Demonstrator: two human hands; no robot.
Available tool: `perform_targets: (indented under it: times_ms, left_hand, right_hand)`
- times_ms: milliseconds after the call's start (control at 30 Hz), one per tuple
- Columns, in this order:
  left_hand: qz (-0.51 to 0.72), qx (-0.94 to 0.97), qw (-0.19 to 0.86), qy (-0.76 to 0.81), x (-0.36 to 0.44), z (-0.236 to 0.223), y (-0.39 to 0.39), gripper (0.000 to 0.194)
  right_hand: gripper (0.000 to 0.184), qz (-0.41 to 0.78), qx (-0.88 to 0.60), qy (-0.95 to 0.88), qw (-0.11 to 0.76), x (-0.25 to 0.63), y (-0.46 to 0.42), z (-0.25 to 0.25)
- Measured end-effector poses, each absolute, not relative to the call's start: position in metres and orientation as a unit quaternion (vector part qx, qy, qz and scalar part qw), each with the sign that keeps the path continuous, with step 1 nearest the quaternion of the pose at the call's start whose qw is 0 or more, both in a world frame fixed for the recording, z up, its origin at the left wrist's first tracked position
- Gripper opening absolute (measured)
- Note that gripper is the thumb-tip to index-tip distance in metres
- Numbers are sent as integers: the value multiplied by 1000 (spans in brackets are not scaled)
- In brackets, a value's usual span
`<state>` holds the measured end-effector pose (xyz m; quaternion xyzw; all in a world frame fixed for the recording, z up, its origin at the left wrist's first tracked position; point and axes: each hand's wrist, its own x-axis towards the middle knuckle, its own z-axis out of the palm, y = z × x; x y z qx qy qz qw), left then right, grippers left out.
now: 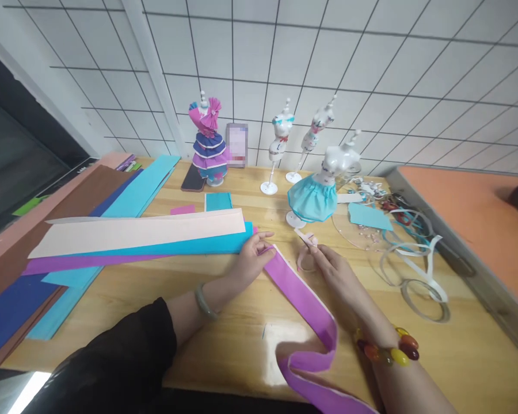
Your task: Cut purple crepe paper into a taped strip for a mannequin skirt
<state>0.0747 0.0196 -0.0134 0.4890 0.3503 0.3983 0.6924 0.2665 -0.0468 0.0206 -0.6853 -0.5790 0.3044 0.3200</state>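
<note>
My left hand pinches the upper end of a long purple crepe-paper strip with a white edge. From there the strip runs down and right, folds back on itself near the table's front and leaves the view at the bottom. To its right, my right hand is closed on a small pale pink looped thing with a white tip and a dark edge. Its exact kind is unclear. Just left of my left hand lie a pale pink paper sheet and a blue paper sheet, stacked.
Several small dress forms stand at the back, one in a blue skirt, one in a layered dress. A phone leans against the wall. Coloured papers cover the left side. White and grey loops and trimmings lie right.
</note>
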Motion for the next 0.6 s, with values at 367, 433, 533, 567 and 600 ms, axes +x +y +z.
perform_targets:
  times_ms: [367,433,533,567,600]
  left_hand:
    - [391,498,702,324,70,8,21,52]
    - [380,518,698,317,69,18,19,53]
    - [353,558,690,297,72,36,14,53]
    - [341,570,690,286,74,42,12,53]
    - [330,583,691,272,76,49,10,53]
  right_hand:
    - [42,157,-739,-641,137,320,-72,25]
    - [42,140,-737,-645,147,313,-77,35]
    - [43,178,-709,-642,229,289,-86,58]
    - [43,226,-687,-633,276,278,-88,67]
    - [42,279,-662,-619,317,267,-91,75]
